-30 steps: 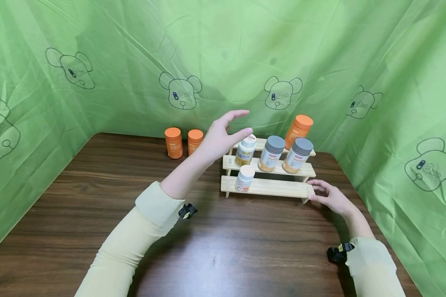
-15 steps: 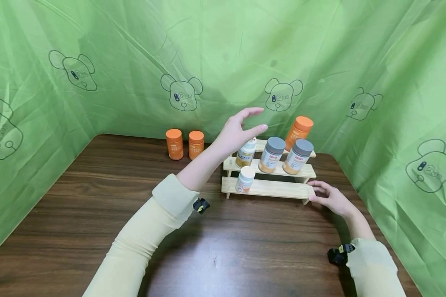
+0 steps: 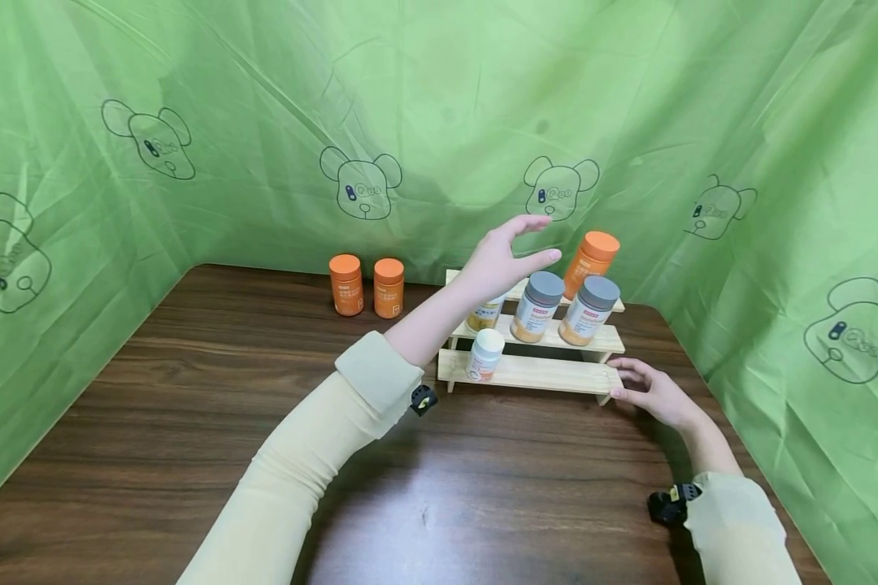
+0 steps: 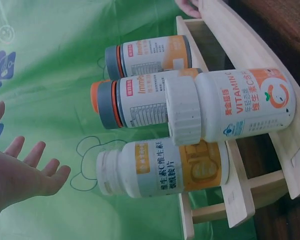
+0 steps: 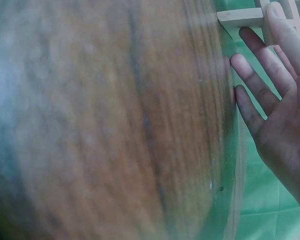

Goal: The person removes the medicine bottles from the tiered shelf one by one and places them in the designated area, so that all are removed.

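wooden rack (image 3: 549, 372) bears five capped bottles (image 3: 534, 315), contents hidden; the right hand (image 3: 654, 394) pinches its right end. above, the left hand (image 3: 493, 266) hovers, fingers relaxed. two orange jars (image 3: 347, 291) stand leftward on the table (image 3: 154, 390).

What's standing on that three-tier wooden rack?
Front tier: white vitamin C bottle. Middle tier: white-and-gold bottle, two grey-capped bottles. Back tier: orange bottle, partly covered by one. In the head view, the left hand hides some of this tier.
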### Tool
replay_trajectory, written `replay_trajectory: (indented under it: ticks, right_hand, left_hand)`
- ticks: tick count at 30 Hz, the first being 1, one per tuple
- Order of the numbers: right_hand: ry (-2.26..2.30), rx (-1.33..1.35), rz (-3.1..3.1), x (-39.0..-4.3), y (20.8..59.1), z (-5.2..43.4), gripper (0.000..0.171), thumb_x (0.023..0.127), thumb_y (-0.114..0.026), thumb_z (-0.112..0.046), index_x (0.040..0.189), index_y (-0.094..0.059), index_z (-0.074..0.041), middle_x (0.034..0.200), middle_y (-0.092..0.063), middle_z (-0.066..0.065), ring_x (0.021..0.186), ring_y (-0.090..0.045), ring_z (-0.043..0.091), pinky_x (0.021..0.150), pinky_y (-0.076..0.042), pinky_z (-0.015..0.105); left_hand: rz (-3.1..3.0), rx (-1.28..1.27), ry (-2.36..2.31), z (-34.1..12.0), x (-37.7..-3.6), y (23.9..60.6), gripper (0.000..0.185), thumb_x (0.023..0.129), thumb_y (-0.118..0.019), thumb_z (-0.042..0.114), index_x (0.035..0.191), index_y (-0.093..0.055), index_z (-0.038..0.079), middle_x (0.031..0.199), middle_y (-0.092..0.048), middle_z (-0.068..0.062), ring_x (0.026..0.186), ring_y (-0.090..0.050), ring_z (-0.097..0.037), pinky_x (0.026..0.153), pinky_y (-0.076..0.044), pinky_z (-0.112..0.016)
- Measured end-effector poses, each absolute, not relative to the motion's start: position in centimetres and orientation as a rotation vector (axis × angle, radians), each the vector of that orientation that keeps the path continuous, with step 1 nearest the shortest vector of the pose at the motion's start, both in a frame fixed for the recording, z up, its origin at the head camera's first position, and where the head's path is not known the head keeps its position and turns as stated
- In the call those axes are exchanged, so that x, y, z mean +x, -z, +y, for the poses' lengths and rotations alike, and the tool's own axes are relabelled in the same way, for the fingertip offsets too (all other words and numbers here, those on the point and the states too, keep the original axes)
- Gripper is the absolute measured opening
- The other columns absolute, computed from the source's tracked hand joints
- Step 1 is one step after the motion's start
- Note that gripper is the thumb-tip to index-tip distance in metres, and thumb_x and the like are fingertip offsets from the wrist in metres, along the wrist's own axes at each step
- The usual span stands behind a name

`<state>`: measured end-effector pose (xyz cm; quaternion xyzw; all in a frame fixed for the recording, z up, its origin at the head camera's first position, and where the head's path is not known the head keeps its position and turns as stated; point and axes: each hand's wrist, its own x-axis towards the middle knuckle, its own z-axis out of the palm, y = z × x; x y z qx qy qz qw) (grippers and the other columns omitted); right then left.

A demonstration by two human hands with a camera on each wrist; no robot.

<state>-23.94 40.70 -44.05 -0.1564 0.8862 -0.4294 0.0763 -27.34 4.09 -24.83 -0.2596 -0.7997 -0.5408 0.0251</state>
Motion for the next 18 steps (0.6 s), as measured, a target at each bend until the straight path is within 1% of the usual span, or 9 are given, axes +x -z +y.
replay_trajectory:
  ticks: [10,18]
  right_hand:
    - [1.281,-0.473,2.671,-23.9,44.0,40.8,0.052,0.088,-0.068,-0.016,0.132,-0.045,0.000,0.115,-0.065,0.014,0.097,-0.058,-0.004,0.080,-0.043,0.012]
    - [1.291,-0.473,2.666,-23.9,44.2,40.9,0.052,0.088,-0.067,-0.014,0.132,-0.045,0.000,0.116,-0.063,0.021,0.096,-0.058,-0.003,0.079,-0.044,0.012]
  left_hand:
    - [-2.452,-0.817,1.707,5.8,-28.5,25.0,0.055,0.089,-0.064,0.039,0.138,-0.044,0.025,0.139,-0.048,0.007,0.133,-0.038,-0.013,0.112,-0.029,-0.039]
    - [-2.461,-0.819,1.784,7.2,-29.8,25.6,0.057,0.088,-0.065,0.039,0.139,-0.043,0.026,0.140,-0.047,0.008,0.133,-0.037,-0.011,0.112,-0.029,-0.039]
